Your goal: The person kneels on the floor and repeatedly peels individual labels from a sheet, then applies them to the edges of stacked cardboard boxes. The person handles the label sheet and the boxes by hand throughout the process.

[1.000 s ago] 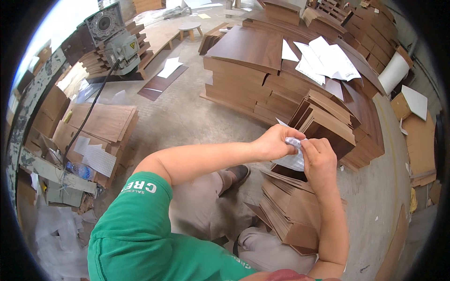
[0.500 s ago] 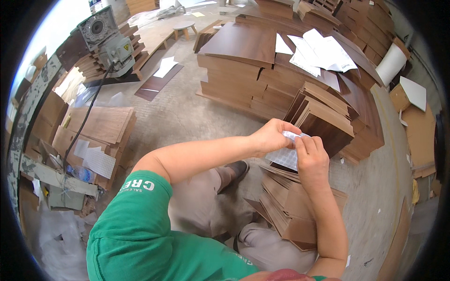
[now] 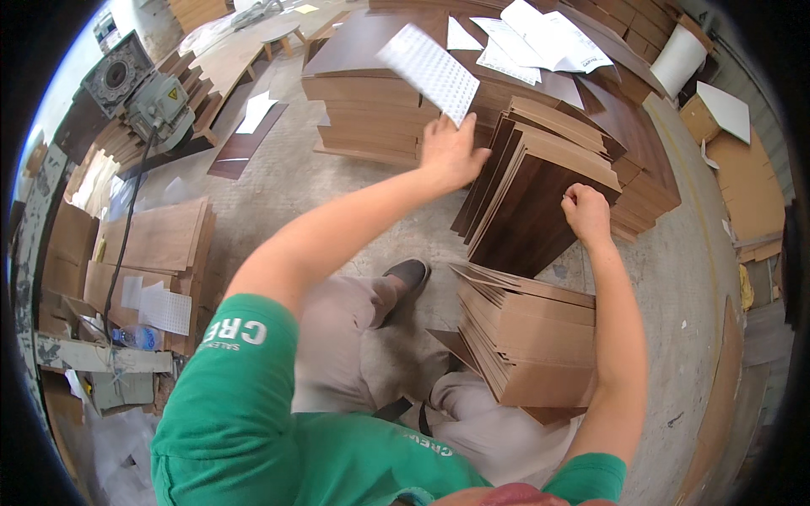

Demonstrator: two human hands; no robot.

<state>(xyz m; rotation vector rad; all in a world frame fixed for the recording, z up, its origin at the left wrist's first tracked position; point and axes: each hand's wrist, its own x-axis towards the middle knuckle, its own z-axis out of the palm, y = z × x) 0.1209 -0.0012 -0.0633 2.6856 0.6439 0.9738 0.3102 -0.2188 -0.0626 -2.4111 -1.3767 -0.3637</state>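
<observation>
My left hand [image 3: 451,153] is raised in front of the low stack of brown boards, with its fingertips at the lower corner of a white sheet of small round stickers [image 3: 430,74]. The sheet tilts up and away from the fingers. My right hand [image 3: 588,212] is pinched closed in front of a dark brown panel [image 3: 531,198], the nearest of several panels standing on edge. Whatever lies between its fingertips is too small to make out. Closer to my legs, a fanned bundle of brown boards [image 3: 548,325] leans over.
A low stack of boards [image 3: 371,105] stands ahead, with loose papers [image 3: 548,38] on top. At the left are a grey motor unit [image 3: 160,105] with a black cable, a board pile [image 3: 160,232] and a plastic bottle [image 3: 137,337]. A white roll [image 3: 679,63] stands far right.
My hands have parted. The left has gone forward and left with the sticker sheet; the right has moved slightly right and up to the standing panels, away from the sheet.
</observation>
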